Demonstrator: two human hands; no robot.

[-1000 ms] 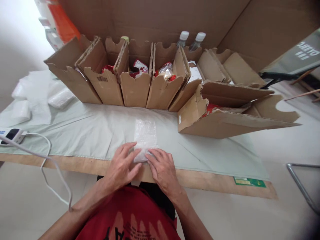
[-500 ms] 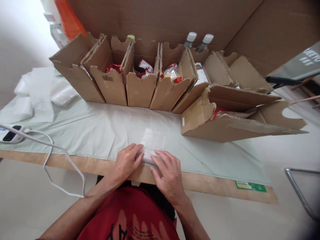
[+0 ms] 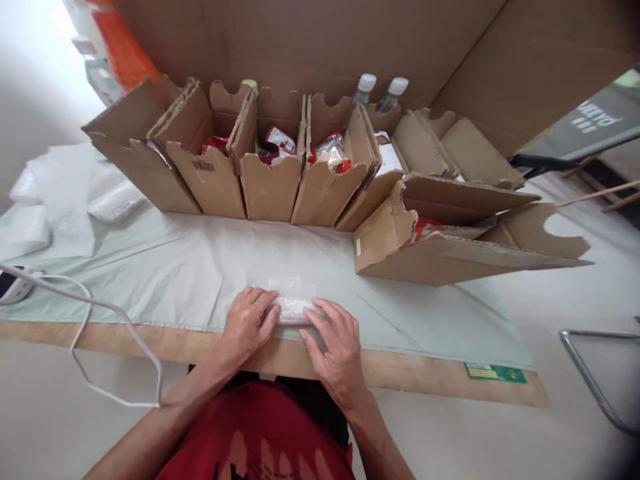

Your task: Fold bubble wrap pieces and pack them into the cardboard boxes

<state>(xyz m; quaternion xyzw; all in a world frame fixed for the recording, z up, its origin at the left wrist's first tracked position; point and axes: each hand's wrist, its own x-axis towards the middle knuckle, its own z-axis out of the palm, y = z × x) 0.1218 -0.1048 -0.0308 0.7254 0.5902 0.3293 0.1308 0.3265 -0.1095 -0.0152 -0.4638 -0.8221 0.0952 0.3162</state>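
A small piece of clear bubble wrap (image 3: 295, 309) lies on the cloth near the table's front edge, partly rolled or folded into a bundle. Its flat end stretches away from me. Whatever may be inside it does not show clearly. My left hand (image 3: 250, 321) grips the bundle's left end between thumb and fingers. At the right end, the fingertips of my right hand (image 3: 336, 343) press on the wrap, the thumb lower, near the table edge.
Several cardboard bins (image 3: 273, 190) holding packets stand along the back. Another carton (image 3: 460, 257) sits at an angle on the right. More bubble wrap (image 3: 67, 200) lies at left, beside a white cable (image 3: 120, 310). Two white-capped bottles (image 3: 364, 88) stand behind the bins.
The near part of the bubble wrap has been rolled away from me, and its flat end is shorter. Both hands have stayed at its ends. The whole view has shifted slightly.
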